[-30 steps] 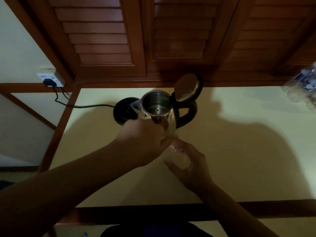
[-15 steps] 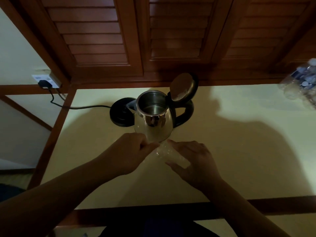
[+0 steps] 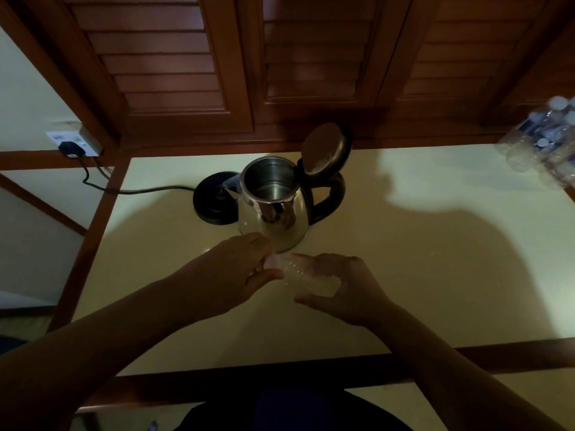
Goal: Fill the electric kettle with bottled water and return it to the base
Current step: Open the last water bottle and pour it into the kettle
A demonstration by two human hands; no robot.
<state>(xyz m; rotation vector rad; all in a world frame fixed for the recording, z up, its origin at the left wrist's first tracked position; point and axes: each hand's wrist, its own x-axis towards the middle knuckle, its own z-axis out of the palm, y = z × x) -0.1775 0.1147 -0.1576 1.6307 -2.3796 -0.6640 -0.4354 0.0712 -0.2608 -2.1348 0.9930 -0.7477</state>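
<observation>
A steel electric kettle with a black handle stands on the pale tabletop, its lid flipped up. Its black base sits just behind and to the left of it, with nothing on it. In front of the kettle my right hand grips a clear plastic water bottle lying tilted toward the left. My left hand pinches the bottle's white cap at the neck.
A black cord runs from the base to a plug in the wall socket at left. A wrapped pack of water bottles sits at the table's right edge. Wooden louvred doors stand behind the table.
My left hand has come down from in front of the kettle's body to the bottle's cap. The right hand has kept hold of the bottle.
</observation>
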